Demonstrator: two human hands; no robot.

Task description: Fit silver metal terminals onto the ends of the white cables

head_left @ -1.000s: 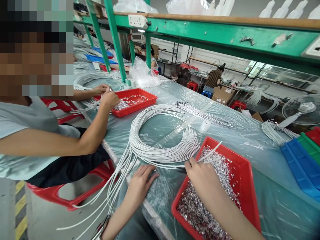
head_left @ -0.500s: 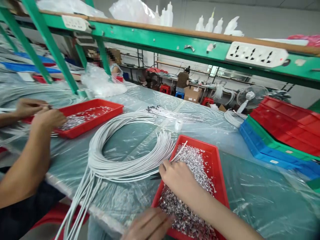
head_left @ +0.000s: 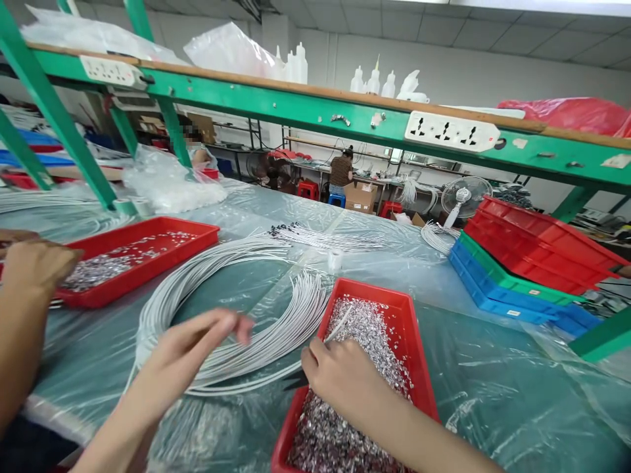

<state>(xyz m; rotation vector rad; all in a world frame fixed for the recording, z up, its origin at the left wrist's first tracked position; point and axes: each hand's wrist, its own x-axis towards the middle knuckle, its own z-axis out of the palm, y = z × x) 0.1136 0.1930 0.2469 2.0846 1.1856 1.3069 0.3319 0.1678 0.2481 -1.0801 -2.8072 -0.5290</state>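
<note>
My right hand is closed above the near red tray, its fingers wrapped round a white cable whose end pokes out past the knuckles. A dark pointed thing juts from the left side of that hand; its kind is unclear. Small shiny metal pieces fill much of this tray. My left hand hangs over the coil of white cables, fingers stretched to the right, slightly blurred, with nothing visible in them.
At far left, a co-worker's hand is beside another red tray of metal pieces. Stacked trays stand at right. A cable bundle and a small white roll lie behind the coil. A green shelf beam crosses above.
My left hand has risen from the near tray's lower edge and moved left over the coil, its fingers extended. My right hand stays closed on the cable. The camera view has tilted up.
</note>
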